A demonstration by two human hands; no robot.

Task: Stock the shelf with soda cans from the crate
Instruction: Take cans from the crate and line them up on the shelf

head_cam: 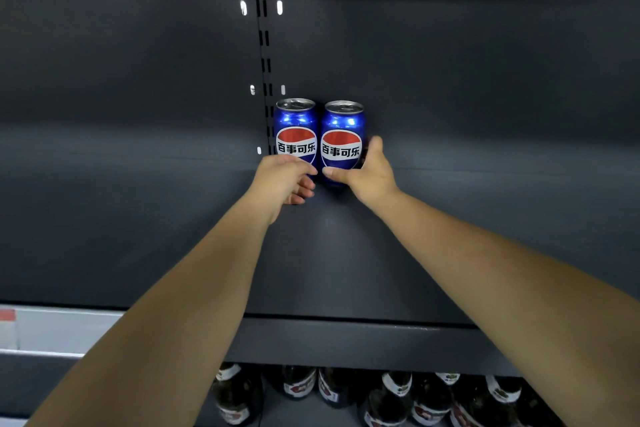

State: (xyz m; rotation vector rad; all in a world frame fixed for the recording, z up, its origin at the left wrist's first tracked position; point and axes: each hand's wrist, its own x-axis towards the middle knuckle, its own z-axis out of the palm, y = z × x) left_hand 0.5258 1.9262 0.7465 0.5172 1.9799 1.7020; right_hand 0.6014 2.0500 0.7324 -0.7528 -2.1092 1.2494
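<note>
Two blue soda cans stand upright side by side at the back of the dark grey shelf, touching or nearly touching. My left hand is at the base of the left can, its fingers curled under in front of the can. My right hand grips the right can low down, thumb across its front and fingers round its right side. The crate is out of view.
A slotted upright runs down the shelf's back panel just left of the cans. Several dark bottles stand on the shelf below. A white price rail runs at the lower left.
</note>
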